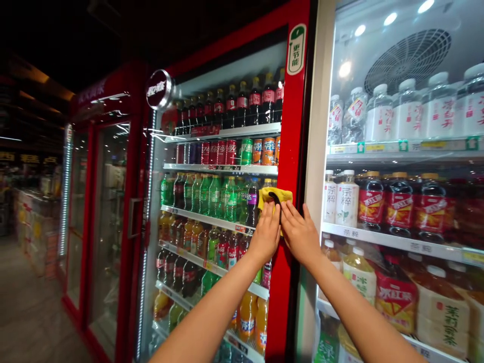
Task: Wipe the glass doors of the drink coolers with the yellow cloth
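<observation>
A yellow cleaning cloth [275, 192] with a black strip lies bunched against the right edge of a red-framed glass cooler door [288, 151]. My left hand [267, 229] presses the cloth to the door, its fingers extended upward and close together. Beside it, my right hand [300, 229] holds the cloth's right side against the red frame, with its little finger apart from the others. The two hands almost meet over the cloth. Their palms and part of the cloth are hidden. Rows of bottles [230, 196] and cans [245, 151] stand behind the glass.
To the right, a pale-framed cooler [316, 126] holds water bottles [410, 108] and red-labelled drinks [401, 201]. Another red cooler [128, 212] with a vertical handle [133, 218] stands left. A round sign [159, 89] sticks out from the middle cooler. Grey floor [34, 312] shows at lower left.
</observation>
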The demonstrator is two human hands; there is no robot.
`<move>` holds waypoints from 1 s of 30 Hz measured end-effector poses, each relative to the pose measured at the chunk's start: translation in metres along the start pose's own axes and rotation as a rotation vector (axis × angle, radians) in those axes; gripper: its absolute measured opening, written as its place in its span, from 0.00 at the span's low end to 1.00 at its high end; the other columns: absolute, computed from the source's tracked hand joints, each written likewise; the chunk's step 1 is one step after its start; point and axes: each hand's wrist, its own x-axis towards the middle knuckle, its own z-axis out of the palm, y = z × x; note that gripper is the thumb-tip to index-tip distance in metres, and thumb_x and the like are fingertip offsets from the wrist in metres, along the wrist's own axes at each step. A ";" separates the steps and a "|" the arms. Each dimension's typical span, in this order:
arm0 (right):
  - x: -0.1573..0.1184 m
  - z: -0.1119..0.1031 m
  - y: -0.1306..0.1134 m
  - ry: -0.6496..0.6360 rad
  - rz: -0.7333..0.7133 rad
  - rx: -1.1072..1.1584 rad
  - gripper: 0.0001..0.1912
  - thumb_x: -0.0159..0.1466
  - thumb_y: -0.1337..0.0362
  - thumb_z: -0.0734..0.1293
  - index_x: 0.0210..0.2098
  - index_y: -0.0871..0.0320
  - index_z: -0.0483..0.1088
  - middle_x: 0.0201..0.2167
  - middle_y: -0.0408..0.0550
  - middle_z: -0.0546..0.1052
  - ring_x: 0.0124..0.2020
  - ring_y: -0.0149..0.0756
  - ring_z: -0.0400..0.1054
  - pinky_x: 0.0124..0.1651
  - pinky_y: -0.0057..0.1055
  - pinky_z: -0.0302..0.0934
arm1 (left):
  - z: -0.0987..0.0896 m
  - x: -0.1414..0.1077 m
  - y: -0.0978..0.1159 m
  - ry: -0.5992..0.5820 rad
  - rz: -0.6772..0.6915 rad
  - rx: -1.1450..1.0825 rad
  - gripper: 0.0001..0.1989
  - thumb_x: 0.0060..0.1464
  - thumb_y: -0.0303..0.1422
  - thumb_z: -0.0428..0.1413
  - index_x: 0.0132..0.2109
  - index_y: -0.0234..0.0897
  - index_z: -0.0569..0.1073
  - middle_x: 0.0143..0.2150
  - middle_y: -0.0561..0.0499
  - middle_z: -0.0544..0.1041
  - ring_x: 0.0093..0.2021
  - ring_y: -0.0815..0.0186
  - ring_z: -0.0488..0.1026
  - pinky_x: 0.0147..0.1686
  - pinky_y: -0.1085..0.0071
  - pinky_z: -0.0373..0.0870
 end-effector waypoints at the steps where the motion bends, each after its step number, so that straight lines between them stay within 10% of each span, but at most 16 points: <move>1: 0.001 0.004 0.000 -0.018 -0.011 -0.027 0.25 0.68 0.74 0.58 0.63 0.68 0.67 0.65 0.60 0.71 0.68 0.47 0.62 0.74 0.54 0.39 | 0.006 0.001 -0.006 -0.010 -0.007 0.027 0.38 0.68 0.25 0.43 0.76 0.35 0.31 0.76 0.29 0.49 0.77 0.50 0.37 0.70 0.45 0.59; 8: 0.074 0.031 -0.011 -0.083 0.104 -0.123 0.30 0.70 0.73 0.54 0.70 0.64 0.58 0.70 0.60 0.62 0.73 0.49 0.55 0.75 0.63 0.31 | 0.002 0.059 -0.071 0.069 -0.013 0.218 0.36 0.67 0.26 0.44 0.76 0.32 0.37 0.76 0.33 0.52 0.77 0.51 0.42 0.72 0.45 0.53; 12: 0.090 0.057 -0.046 -0.159 0.100 -0.120 0.29 0.71 0.72 0.55 0.70 0.64 0.59 0.72 0.59 0.59 0.73 0.48 0.54 0.75 0.61 0.36 | -0.010 0.027 -0.108 0.118 -0.065 0.288 0.35 0.68 0.27 0.44 0.76 0.31 0.39 0.75 0.33 0.55 0.76 0.50 0.47 0.72 0.44 0.53; 17: 0.040 0.070 -0.068 -0.201 0.006 -0.168 0.29 0.69 0.73 0.56 0.69 0.63 0.60 0.70 0.58 0.63 0.72 0.45 0.56 0.75 0.58 0.39 | 0.001 -0.035 -0.114 0.051 0.071 0.264 0.37 0.67 0.31 0.49 0.76 0.31 0.43 0.74 0.37 0.59 0.76 0.52 0.50 0.71 0.53 0.58; 25: 0.113 0.068 -0.067 -0.215 0.306 -0.256 0.31 0.70 0.72 0.53 0.73 0.63 0.53 0.74 0.58 0.54 0.75 0.48 0.49 0.74 0.62 0.38 | -0.042 0.053 -0.146 -0.049 0.156 0.216 0.34 0.68 0.33 0.48 0.76 0.34 0.48 0.77 0.41 0.53 0.77 0.55 0.47 0.74 0.50 0.47; 30: 0.123 0.092 -0.110 -0.281 0.236 -0.206 0.31 0.70 0.69 0.56 0.73 0.63 0.54 0.74 0.57 0.54 0.75 0.47 0.49 0.75 0.58 0.39 | -0.047 0.010 -0.185 -0.023 0.028 0.247 0.34 0.67 0.32 0.50 0.76 0.37 0.49 0.77 0.39 0.53 0.77 0.53 0.47 0.73 0.50 0.52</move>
